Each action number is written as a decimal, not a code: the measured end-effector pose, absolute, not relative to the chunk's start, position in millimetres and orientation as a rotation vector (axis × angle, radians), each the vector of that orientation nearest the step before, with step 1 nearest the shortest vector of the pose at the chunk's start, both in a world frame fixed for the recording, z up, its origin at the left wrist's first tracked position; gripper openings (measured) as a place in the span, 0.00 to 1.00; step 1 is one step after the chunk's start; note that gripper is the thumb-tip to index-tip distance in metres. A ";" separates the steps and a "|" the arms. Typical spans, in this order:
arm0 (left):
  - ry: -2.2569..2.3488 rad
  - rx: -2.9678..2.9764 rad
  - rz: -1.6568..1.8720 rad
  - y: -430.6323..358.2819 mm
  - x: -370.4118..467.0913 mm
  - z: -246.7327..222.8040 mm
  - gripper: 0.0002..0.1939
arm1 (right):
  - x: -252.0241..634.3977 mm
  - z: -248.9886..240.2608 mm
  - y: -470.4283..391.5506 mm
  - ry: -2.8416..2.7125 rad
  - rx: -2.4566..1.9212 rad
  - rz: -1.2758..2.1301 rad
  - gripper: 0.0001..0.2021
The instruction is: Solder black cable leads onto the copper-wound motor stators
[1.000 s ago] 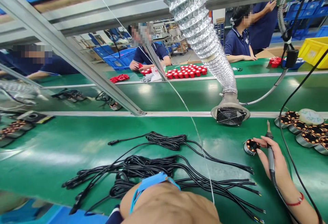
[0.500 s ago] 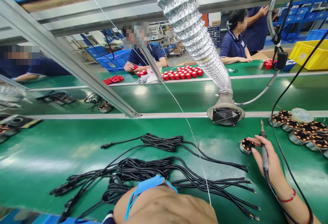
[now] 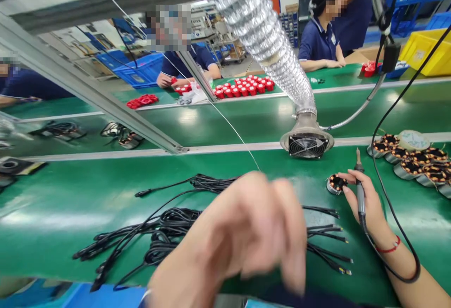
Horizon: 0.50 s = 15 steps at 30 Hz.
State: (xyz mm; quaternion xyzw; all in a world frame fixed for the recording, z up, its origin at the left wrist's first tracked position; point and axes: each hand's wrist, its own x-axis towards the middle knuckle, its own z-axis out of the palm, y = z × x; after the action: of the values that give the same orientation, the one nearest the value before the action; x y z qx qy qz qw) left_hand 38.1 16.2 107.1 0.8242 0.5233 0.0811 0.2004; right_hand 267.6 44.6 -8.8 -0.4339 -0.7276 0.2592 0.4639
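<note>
My left hand (image 3: 253, 228), blurred and close to the camera, has its fingers curled over the black cables (image 3: 176, 218). A thin pale strand that looks like solder wire (image 3: 230, 127) comes down from above and runs to this hand; the pinch itself is hidden. In my right hand (image 3: 369, 200) is a soldering iron (image 3: 360, 193), its tip pointing up and away. The thumb and forefinger of that hand also touch a small motor stator (image 3: 336, 184) with copper windings, which sits on the green bench.
More stators (image 3: 419, 160) stand in a group at the right. A fume fan (image 3: 306, 146) hangs on a silver duct (image 3: 260, 21) at the bench's back edge. The iron's black cord (image 3: 384, 185) loops near my right arm. People sit opposite, by red parts (image 3: 244, 86).
My left hand has moved forward from the bottom edge and turned, now covering the middle of the cables. My right hand keeps the iron and stays at the stator. The view has tilted down slightly.
</note>
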 end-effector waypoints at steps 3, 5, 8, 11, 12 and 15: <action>1.412 2.281 0.114 3.9 45.6 83.5 0.18 | 267.5 -0.1 43.3 -1.782 -1.051 0.592 0.20; 1.385 2.285 0.029 -2.6 50.1 67.7 0.17 | 267.3 4.8 43.2 -1.782 -1.057 0.569 0.20; 1.378 2.316 -0.081 -6.1 55.5 47.5 0.15 | 266.9 9.6 42.6 -1.777 -1.055 0.571 0.20; 1.411 2.375 -0.118 -4.7 59.3 33.8 0.12 | 267.4 11.9 41.7 -1.765 -1.053 0.575 0.21; 1.412 2.399 -0.106 -4.2 60.0 31.6 0.12 | 267.7 12.5 41.6 -1.764 -1.053 0.569 0.21; 1.367 2.460 -0.021 -3.2 60.0 35.3 0.11 | 268.0 15.3 41.5 -1.765 -1.039 0.512 0.21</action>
State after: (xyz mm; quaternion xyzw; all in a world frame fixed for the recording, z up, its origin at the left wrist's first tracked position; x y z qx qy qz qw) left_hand 60.0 -3.2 35.3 0.8624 0.4792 -0.0075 0.1627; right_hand 268.0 41.5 15.3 -0.4281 -0.7276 0.2111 0.4926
